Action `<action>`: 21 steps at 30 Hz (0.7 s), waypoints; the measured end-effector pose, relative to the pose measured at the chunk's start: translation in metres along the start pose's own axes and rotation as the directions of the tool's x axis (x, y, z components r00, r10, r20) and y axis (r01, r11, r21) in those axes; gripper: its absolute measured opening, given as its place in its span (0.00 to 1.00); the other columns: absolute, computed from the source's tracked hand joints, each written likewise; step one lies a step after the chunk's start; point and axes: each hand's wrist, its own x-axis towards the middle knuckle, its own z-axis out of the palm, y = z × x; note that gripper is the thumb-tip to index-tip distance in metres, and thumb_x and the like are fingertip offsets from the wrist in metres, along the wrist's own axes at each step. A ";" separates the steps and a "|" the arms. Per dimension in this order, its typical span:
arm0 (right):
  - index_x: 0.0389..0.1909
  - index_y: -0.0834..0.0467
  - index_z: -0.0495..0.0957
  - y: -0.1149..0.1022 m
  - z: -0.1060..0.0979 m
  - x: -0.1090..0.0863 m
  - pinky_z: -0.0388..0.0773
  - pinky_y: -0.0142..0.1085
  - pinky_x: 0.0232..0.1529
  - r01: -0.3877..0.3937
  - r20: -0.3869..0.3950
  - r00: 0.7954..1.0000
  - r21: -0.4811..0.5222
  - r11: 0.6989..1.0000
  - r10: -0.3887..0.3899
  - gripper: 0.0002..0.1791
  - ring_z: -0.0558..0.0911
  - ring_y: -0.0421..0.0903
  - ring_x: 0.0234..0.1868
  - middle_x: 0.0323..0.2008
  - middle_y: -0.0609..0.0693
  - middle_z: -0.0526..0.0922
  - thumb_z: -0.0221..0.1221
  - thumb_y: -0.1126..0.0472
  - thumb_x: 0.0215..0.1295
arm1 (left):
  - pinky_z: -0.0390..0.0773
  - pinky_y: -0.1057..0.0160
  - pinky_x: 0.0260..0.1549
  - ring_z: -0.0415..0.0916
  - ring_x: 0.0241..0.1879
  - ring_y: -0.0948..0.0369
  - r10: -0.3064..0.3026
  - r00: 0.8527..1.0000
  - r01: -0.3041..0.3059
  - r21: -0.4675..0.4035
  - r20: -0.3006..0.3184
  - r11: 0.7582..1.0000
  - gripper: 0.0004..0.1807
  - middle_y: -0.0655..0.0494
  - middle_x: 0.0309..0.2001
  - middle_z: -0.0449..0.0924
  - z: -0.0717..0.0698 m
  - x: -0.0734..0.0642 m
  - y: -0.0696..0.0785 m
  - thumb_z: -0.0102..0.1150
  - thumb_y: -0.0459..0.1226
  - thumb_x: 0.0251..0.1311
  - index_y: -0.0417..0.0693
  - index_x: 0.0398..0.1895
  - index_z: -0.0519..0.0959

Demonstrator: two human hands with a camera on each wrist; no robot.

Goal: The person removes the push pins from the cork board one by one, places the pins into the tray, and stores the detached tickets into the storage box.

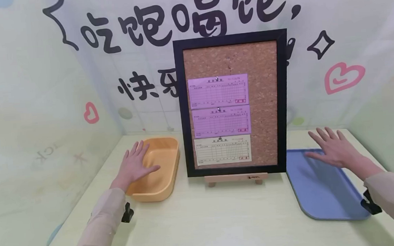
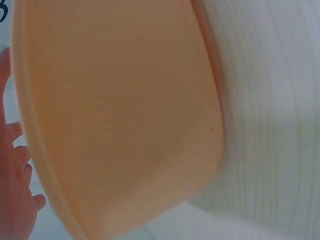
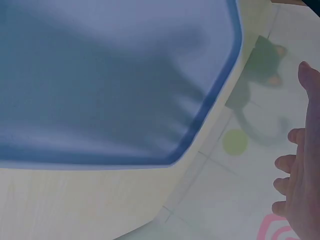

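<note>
My left hand (image 1: pixel 134 165) is spread with straight fingers over the orange basin (image 1: pixel 165 163) on the table's left side; it holds nothing. On the right, my right hand (image 1: pixel 334 149) hovers, fingers apart and holding nothing, above the blue tray (image 1: pixel 325 190). The right wrist view shows that hand's shadow falling on the tray. Between the hands stands a black-framed cork board (image 1: pixel 264 107). Pinned in a column on its left part are a purple slip (image 1: pixel 218 93), a second purple slip (image 1: pixel 221 123) and a white slip (image 1: pixel 223 151), all printed with tables. Both containers show bare bottoms.
A small wooden easel (image 1: pixel 235 178) supports the board on the pale table (image 1: pixel 224 220). Behind it hangs a printed wall sheet (image 1: pixel 148 115) with large black characters and pink hearts. Similar sheets close off the left and right sides.
</note>
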 end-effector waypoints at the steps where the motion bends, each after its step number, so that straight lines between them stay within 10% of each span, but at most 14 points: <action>1: 0.60 0.70 0.60 0.000 -0.001 0.001 0.50 0.66 0.55 0.001 -0.002 1.000 -0.005 1.000 -0.001 0.45 0.56 0.72 0.59 0.59 0.75 0.59 0.54 0.38 0.55 | 0.39 0.39 0.62 0.36 0.68 0.44 -0.001 1.000 0.001 -0.001 -0.002 1.000 0.53 0.37 0.69 0.41 -0.001 0.000 0.000 0.52 0.63 0.48 0.39 0.69 0.50; 21: 0.62 0.73 0.57 -0.007 -0.010 0.016 0.50 0.63 0.58 0.037 0.038 0.999 0.019 0.999 -0.037 0.48 0.57 0.70 0.60 0.60 0.74 0.59 0.54 0.38 0.55 | 0.40 0.41 0.63 0.35 0.69 0.44 0.007 0.997 -0.012 -0.061 -0.082 0.998 0.51 0.39 0.70 0.39 -0.017 0.007 0.005 0.55 0.61 0.48 0.40 0.69 0.50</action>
